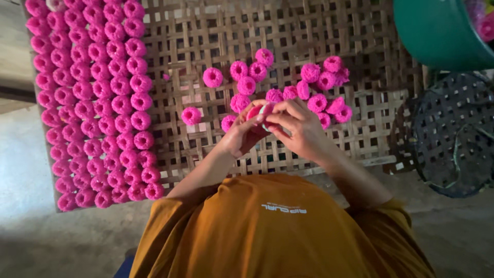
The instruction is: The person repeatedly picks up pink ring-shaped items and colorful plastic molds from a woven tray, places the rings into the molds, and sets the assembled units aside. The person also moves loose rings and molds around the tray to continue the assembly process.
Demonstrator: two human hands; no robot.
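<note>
Pink rosette (256, 112) pinched between both hands (278, 128) above woven bamboo tray (329, 31).

The light is soft daylight, brightest on the woven bamboo tray (329, 31) and the pink pieces. The floor (51, 242) and lower corners are dim. The picture is slightly soft, with wide-angle bending at the edges
</note>
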